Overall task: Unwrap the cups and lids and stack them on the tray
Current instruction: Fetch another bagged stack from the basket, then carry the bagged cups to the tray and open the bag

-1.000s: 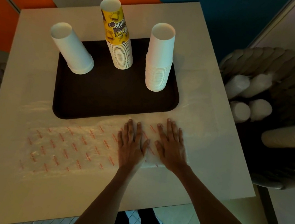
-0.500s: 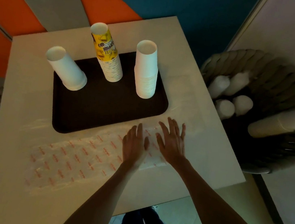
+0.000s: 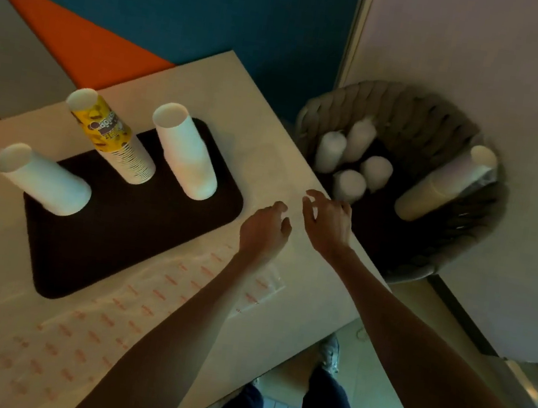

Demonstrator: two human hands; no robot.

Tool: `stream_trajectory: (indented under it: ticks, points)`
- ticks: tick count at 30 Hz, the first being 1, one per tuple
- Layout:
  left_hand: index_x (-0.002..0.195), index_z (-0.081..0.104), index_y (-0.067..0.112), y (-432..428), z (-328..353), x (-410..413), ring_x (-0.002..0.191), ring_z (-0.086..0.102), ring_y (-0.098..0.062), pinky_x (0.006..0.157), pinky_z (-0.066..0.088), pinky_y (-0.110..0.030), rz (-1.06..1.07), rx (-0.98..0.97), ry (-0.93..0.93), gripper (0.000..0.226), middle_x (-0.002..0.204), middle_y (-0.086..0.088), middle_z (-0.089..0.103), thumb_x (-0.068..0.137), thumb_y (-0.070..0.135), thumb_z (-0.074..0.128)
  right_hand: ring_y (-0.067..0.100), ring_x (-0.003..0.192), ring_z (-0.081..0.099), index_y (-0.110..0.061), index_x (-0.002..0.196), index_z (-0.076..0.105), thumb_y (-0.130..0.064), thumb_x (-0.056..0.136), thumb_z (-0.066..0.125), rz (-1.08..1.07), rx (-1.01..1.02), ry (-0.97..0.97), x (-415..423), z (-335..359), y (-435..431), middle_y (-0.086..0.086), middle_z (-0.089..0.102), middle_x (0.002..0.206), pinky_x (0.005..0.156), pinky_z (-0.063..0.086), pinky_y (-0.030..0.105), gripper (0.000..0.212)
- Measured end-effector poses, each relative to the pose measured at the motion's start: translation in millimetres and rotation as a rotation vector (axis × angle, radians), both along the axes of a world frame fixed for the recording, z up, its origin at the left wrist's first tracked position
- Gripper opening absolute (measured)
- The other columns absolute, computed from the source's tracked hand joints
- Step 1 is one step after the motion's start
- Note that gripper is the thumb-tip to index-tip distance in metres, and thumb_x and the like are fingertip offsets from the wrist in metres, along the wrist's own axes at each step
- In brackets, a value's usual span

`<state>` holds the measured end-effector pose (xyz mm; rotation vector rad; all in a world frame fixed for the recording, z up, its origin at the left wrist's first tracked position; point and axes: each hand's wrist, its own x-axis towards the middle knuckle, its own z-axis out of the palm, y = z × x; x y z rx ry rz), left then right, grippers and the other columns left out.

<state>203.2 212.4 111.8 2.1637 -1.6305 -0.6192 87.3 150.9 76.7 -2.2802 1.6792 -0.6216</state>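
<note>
Hard to see: the woven basket (image 3: pixel 396 97) beside the tabletop (image 3: pixel 224 93) is blurred. The pale rolls in it read as cup stacks, probably wrapped, though only the long roll (image 3: pixel 435 189) hints at clear film, at its top end.
Cut off: the tabletop's near-left part runs out of view, and the left forearm covers part of the flat wrapper (image 3: pixel 114 313).
Wrapper: clear plastic with rows of small red print, lying flat on the tabletop along the tray's near side.
Tray (image 3: pixel 136 254): dark with rounded corners, flat on the tabletop.
Left cup stack (image 3: pixel 46 183): plain white, at the tray's far-left corner.
Middle cup stack (image 3: pixel 114 140): top cup yellow with dark print, ribbed white rims below it, at the far edge.
Right cup stack (image 3: pixel 186 154): plain white, at the far-right corner, apart from the other two.
Long axis: all three stacks stand on end, wider end down. The wide lens makes them splay outward.
Basket rolls: four short rolls (image 3: pixel 350 184) stand roughly upright. The long roll leans against the right wall, top end up and right.
Left hand (image 3: pixel 265 229): just right of the tray's near-right corner, fingers loosely curled, holding nothing.
Right hand (image 3: pixel 327 222): beside it at the tabletop's right edge, fingers spread and bent, empty. I cannot tell whether either hand touches the tabletop.
</note>
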Motion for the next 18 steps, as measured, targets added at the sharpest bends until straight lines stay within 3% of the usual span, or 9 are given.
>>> stream_trajectory:
  ticks: [5,9,13,18]
  points:
    - [0.124,0.055,0.016,-61,5,-60,0.106,0.059,-0.025,0.084,0.047,-0.034,-0.05,0.006,0.021,0.032,0.112,-0.006,0.066,0.097,0.03,0.047,0.033,0.091,0.063,-0.01,0.112,0.062,-0.038,0.095,0.025,-0.161,0.028,-0.028,-73,6,-54,0.015,0.071,0.092,0.094,0.035,0.038,0.049]
    - [0.124,0.054,0.014,-113,2,-111,0.109,0.058,-0.03,0.083,0.045,-0.036,-0.056,0.061,0.055,0.033,0.115,-0.01,0.065,0.098,0.032,0.045,0.034,0.107,0.056,-0.009,0.121,0.057,-0.03,0.098,0.037,-0.33,0.001,-0.195,-145,2,-101,0.014,0.063,0.114,0.093,0.036,0.042,0.036]
    - [0.12,0.054,0.006,-163,-7,-160,0.107,0.056,-0.037,0.085,0.045,-0.041,-0.091,0.068,0.127,0.033,0.109,-0.018,0.064,0.1,0.03,0.041,0.038,0.117,0.047,-0.006,0.126,0.053,-0.035,0.095,0.036,-0.56,-0.025,-0.263,-217,0,-157,0.021,0.053,0.125,0.096,0.036,0.046,0.046]
    - [0.123,0.055,0.01,-209,-14,-203,0.11,0.056,-0.03,0.083,0.042,-0.035,-0.067,0.065,0.177,0.034,0.115,-0.012,0.063,0.101,0.03,0.037,0.039,0.114,0.046,0.003,0.122,0.052,-0.045,0.09,0.027,-0.716,-0.003,-0.374,-280,-6,-211,0.026,0.05,0.122,0.093,0.035,0.044,0.062]
